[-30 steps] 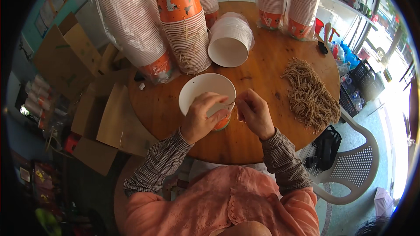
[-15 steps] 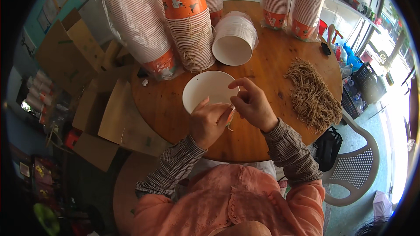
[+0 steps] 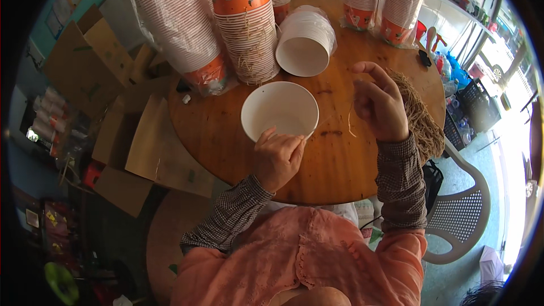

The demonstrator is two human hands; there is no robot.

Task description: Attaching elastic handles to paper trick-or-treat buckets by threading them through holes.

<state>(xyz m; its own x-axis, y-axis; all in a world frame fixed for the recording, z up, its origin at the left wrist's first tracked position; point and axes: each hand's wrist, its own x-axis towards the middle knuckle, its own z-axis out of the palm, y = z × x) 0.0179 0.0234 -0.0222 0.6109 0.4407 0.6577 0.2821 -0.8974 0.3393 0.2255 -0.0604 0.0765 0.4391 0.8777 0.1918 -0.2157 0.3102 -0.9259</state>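
Note:
A white-lined paper tub (image 3: 283, 107) leans toward me near the middle of the round wooden table. My left hand (image 3: 276, 156) grips its near rim, thumb and fingers closed on the edge. To the right, my right hand (image 3: 381, 102) is raised above the table, its index finger bent and its other fingers curled. A thin pale strand (image 3: 351, 122) dangles from its fingertips. Close beyond that hand lies a tangled heap of brown stringy strands (image 3: 419, 113), partly hidden by the hand and sleeve.
Behind the tub stand a tall nested stack of orange-patterned tubs (image 3: 246, 34) and a wrapped stack on its side (image 3: 304, 54). Plastic-wrapped stacks (image 3: 175, 28) rise at the left, others (image 3: 399, 8) at the back right. Open cardboard boxes (image 3: 127, 141) sit left; a plastic chair (image 3: 459, 215) stands right.
My right hand has moved from the tub's rim rightward toward the heap, with a strand hanging from it. The left hand stays on the tub, which shows more of its inside.

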